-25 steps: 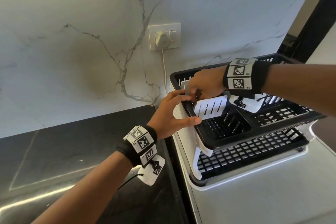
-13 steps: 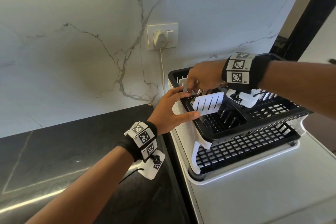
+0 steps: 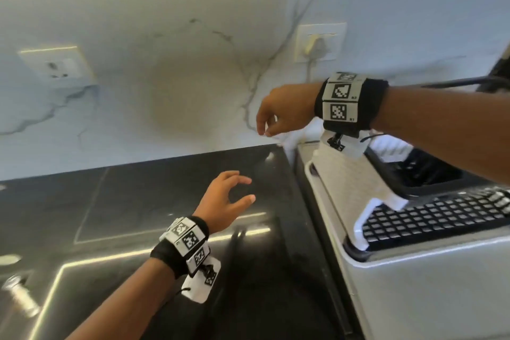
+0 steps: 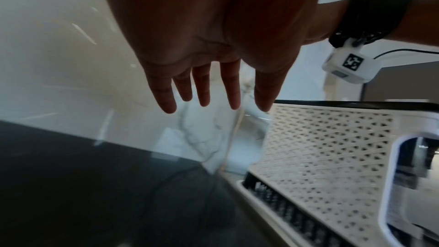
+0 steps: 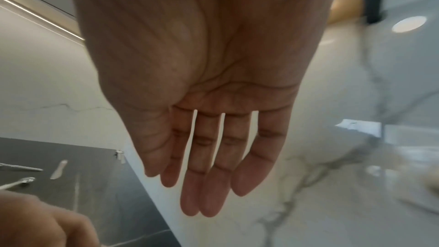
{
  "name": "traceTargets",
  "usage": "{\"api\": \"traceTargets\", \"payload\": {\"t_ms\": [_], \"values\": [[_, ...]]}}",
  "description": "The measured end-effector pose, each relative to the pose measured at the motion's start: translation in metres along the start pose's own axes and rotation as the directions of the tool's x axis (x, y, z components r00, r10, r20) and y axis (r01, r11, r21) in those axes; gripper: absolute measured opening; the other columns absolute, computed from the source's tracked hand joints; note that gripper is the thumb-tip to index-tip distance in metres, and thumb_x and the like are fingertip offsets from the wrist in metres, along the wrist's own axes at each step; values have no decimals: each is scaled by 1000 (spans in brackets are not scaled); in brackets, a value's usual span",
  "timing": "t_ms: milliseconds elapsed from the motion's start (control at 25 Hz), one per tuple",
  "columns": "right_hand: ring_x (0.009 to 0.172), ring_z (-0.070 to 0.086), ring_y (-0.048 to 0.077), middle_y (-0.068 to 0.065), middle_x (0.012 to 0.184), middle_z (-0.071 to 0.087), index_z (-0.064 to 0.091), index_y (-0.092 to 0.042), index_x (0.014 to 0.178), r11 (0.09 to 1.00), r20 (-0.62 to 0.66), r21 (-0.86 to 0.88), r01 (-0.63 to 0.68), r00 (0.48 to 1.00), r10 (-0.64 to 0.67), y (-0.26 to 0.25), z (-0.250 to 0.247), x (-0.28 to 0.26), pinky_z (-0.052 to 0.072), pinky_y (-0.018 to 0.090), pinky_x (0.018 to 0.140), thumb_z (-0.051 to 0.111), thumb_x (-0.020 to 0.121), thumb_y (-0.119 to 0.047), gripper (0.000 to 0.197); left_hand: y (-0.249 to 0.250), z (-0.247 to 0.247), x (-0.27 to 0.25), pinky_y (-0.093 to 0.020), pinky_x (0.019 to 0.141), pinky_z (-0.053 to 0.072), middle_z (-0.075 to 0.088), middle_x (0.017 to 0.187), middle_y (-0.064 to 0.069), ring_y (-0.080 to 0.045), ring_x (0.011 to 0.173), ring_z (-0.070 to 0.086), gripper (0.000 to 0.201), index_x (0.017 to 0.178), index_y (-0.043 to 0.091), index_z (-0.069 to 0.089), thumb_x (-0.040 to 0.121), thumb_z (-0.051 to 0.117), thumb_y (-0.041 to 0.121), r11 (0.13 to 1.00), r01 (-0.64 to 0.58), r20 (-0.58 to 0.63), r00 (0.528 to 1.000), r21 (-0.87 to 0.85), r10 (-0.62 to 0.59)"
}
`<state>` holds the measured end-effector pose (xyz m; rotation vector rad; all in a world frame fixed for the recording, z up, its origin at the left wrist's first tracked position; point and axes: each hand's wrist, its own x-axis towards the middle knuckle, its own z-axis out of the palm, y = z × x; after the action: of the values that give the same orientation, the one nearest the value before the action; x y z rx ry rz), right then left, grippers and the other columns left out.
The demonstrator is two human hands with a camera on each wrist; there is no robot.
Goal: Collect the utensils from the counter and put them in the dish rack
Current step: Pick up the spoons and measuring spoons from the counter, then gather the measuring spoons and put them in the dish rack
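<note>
The black and white dish rack stands at the right on a pale surface; its white woven side fills the left wrist view. My left hand hovers over the black counter, fingers spread and relaxed, holding nothing. My right hand hangs in the air left of the rack, fingers straight and empty. Several metal utensils lie on the counter to the left: a spoon, a knife and a small spatula-like piece. A blurred metal utensil shows at the head view's bottom left.
A marble wall runs behind the counter with a plugged socket and cord near the rack, and a second socket at the left. A small metal object sits at the counter's back edge.
Both hands have left the rack's utensil basket and moved left, off the rack. The white slotted piece is no longer held. The head has turned left toward the counter.
</note>
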<state>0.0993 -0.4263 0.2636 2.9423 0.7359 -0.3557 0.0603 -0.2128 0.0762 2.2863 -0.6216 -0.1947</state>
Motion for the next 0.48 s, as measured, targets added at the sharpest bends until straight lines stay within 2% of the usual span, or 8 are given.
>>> {"api": "traceTargets", "payload": {"t_ms": [80, 160, 240, 360, 480], "values": [[86, 63, 14, -6, 103, 74, 73, -27, 114, 996, 32, 27, 86, 996, -87, -49, 15, 37, 47, 27, 84, 62, 91, -27, 25, -57, -31, -48, -33, 109, 34, 48, 137, 3, -14, 130, 43, 41, 121, 28, 63, 83, 66, 45, 990, 132, -63, 990, 40, -129], [94, 68, 17, -6, 105, 75, 74, -28, 113, 985, 74, 59, 164, 983, -168, -103, 40, 77, 51, 31, 90, 64, 89, -29, 26, -113, -67, -103, -30, 108, 33, 51, 129, 2, -16, 127, 45, 48, 116, 25, 66, 76, 64, 50, 967, 247, -148, 961, 66, -236], [99, 69, 18, -8, 107, 74, 72, -31, 113, 971, 124, 89, 221, 965, -231, -153, 73, 106, 52, 31, 91, 64, 89, -34, 26, -159, -100, -156, -27, 104, 32, 54, 124, -2, -21, 124, 49, 47, 112, 21, 69, 72, 65, 45, 930, 358, -216, 918, 87, -333], [106, 66, 18, -10, 113, 72, 69, -36, 117, 948, 190, 137, 286, 932, -308, -243, 117, 151, 49, 30, 90, 60, 89, -36, 30, -224, -148, -237, -34, 103, 37, 58, 120, -9, -28, 117, 54, 44, 106, 17, 71, 70, 65, 41, 833, 546, -346, 802, 93, -487], [113, 62, 21, -9, 119, 68, 64, -39, 122, 929, 217, 193, 314, 910, -353, -320, 152, 192, 47, 34, 92, 57, 88, -39, 34, -278, -179, -304, -40, 104, 41, 57, 125, -7, -29, 120, 53, 48, 114, 21, 67, 71, 68, 44, 693, 709, -373, 683, 131, -628]]}}
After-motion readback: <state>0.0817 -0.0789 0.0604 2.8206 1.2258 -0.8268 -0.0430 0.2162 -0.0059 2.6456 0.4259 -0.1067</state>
